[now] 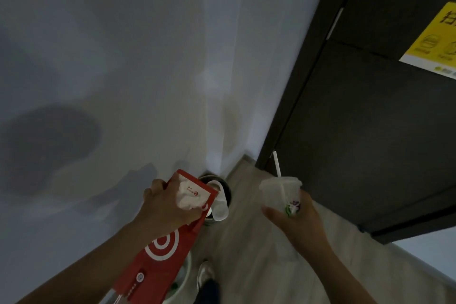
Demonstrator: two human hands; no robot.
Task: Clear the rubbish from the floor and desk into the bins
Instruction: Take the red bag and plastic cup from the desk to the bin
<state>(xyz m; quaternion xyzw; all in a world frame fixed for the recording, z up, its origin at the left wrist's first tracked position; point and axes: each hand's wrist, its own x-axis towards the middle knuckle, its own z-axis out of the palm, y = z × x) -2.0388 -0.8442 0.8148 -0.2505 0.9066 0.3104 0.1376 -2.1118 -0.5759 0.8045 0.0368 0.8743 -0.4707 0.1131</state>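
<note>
Head view, low centre of the frame: the left hand [167,207] grips the upper edge of a red paper bag [160,254] printed with white rings. Its fingers curl over the rim and onto a wad of crumpled white paper [188,195] in the bag's mouth. The bag is tipped, mouth toward the corner, over a dark round bin [228,189]. The bin stands on the pale wood floor [246,254] where the white wall [123,57] meets a dark door [370,143]. A clear plastic cup [220,208] lies at the bag's mouth, above the bin opening — whether it touches the bin rim I cannot tell. Right of centre, the right hand [298,227] is wrapped round the lower part of a lidded translucent cup [278,191] with a purple and green print; a white straw [276,164] stands up from its lid. This cup is held upright, beside the bin and apart from it. A yellow sticker [439,37] sits on the door at the upper right edge
</note>
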